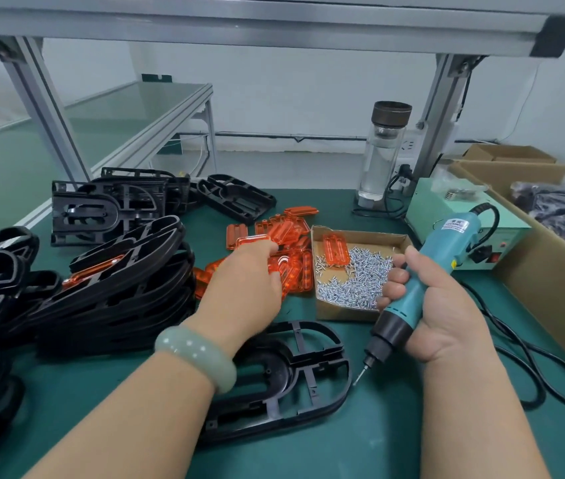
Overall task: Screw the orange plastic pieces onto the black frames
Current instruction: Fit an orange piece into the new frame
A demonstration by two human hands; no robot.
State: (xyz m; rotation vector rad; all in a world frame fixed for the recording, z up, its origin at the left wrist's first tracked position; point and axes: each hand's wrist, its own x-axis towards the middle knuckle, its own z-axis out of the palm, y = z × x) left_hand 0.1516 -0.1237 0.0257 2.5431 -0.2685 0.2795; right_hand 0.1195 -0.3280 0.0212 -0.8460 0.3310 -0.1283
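Reaching across a green-matted workbench [395,426] framed in aluminium uprights [49,108] against a white wall [291,98], a person works in the middle of an assembly job. A glass bottle [379,157] and a pale green power unit [446,209] stand at the back, and a large carton [533,271] lines the right edge. Stacks of black frames [129,271] crowd the left.

One black frame [308,375] lies flat on the mat directly in front of the person, partly under the left forearm. Its long axis runs diagonally from near left to far right, with a rounded end toward a small cardboard tray [329,311] of silver screws [357,278].

The left hand [243,288], with a pale green bangle [198,354] at the wrist, lies on the heap of orange plastic pieces [288,233] beside the tray. Its fingers are curled down among them, but blur hides whether one is gripped.

The right hand [446,316] is wrapped around a teal electric screwdriver [422,281]. The tool slants from upper right to lower left, and its bit points down at the mat just beside the frame's right end.
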